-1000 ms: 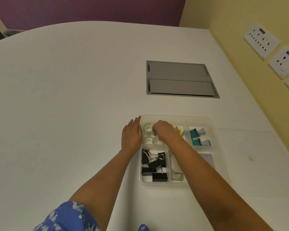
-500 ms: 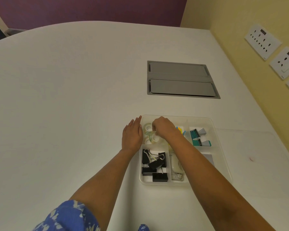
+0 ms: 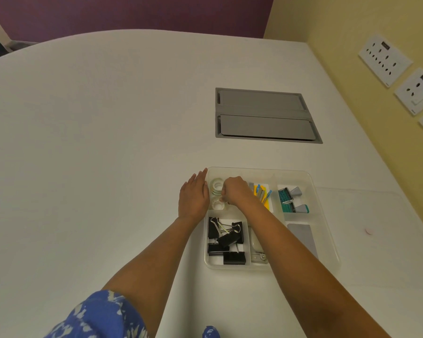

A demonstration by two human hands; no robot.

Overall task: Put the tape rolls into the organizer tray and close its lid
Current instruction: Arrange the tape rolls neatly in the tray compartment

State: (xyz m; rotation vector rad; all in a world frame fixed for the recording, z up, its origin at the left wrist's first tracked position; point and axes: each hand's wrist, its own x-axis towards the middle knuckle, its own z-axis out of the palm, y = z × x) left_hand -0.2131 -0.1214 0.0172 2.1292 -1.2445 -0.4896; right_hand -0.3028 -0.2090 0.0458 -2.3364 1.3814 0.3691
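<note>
Head view. White table with a grey recessed hatch at the far side, well apart from the tray. Socket plates on the yellow wall at right. Clear lid flat on the table just right of the organizer tray, tray open. Right forearm crossing over the tray's middle compartments, hiding much of what lies beneath.

Left hand flat and released, fingers straight, palm down on the table, pressed against the tray's left wall. Right hand curled over the far-left compartment, fingertips down among the tape rolls; cannot tell whether grasping one or only touching.

Tape rolls in the far-left compartment, one nearer roll just below the others. Black binder clips heaped in the near-left compartment. Yellow and blue items in the far-middle compartment, teal and grey pieces in the far-right one, a grey card in the near-right.
</note>
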